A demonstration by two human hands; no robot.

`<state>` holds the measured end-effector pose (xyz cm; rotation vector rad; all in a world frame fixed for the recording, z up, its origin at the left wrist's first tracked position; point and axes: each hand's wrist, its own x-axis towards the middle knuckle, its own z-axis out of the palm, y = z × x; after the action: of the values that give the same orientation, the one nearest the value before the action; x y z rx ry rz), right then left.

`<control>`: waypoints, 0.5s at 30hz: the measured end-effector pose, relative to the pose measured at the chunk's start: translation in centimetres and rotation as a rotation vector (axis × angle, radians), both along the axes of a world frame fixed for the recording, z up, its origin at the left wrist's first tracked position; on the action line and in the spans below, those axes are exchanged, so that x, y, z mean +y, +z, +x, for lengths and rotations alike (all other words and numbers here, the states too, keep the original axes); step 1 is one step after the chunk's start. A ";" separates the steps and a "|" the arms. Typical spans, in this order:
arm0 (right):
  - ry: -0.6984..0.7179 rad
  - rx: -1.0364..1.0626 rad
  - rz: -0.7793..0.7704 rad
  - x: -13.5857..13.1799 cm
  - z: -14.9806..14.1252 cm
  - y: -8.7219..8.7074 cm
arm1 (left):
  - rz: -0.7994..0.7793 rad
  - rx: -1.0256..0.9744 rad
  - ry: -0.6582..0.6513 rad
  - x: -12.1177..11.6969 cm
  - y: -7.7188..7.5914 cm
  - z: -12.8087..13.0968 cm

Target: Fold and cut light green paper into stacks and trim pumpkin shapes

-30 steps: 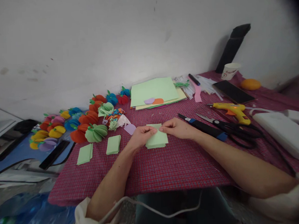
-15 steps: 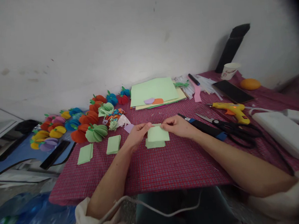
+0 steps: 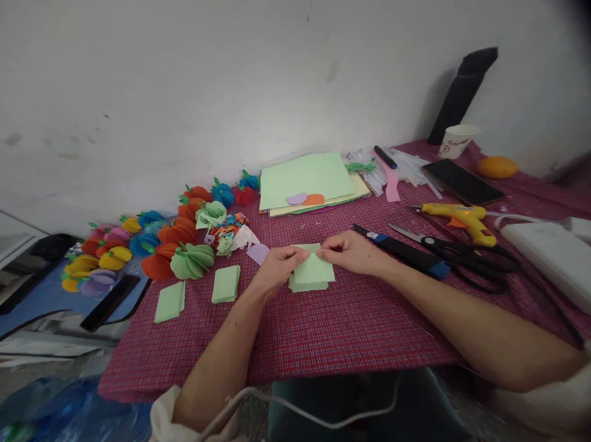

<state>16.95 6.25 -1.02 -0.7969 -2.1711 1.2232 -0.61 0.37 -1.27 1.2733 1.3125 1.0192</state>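
A light green paper piece (image 3: 312, 268) is pinched at its far corners between my two hands. My left hand (image 3: 279, 264) grips its left corner with thumb and fingers closed. On the opposite corner, my right hand (image 3: 351, 252) is closed in the same kind of pinch. Beneath the held piece, the edges of a small stack of matching green paper (image 3: 308, 287) show on the red checked cloth (image 3: 327, 332). Two more stacks of green paper lie to the left, one nearer (image 3: 226, 283) and one farther out (image 3: 169, 302).
Colourful paper pumpkins (image 3: 192, 260) and paper scraps (image 3: 229, 233) crowd the left. Large paper sheets (image 3: 305, 177) lie by the wall. At right are a utility knife (image 3: 402, 252), black scissors (image 3: 468, 257), a yellow glue gun (image 3: 463, 219), a phone (image 3: 460, 179) and a paper cup (image 3: 457, 141).
The held green paper tilted up off the stack half a second ago and is now lowered flatter over it. Both hands keep their pinch and shift only slightly.
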 end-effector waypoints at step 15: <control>0.088 0.115 -0.523 0.4 0.3 -0.1 | 0.092 0.159 0.053 0.2 0.1 -0.2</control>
<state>17.22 6.61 -1.13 -0.8102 -1.8265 1.8734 -0.79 0.53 -1.21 1.4196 1.4405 1.0429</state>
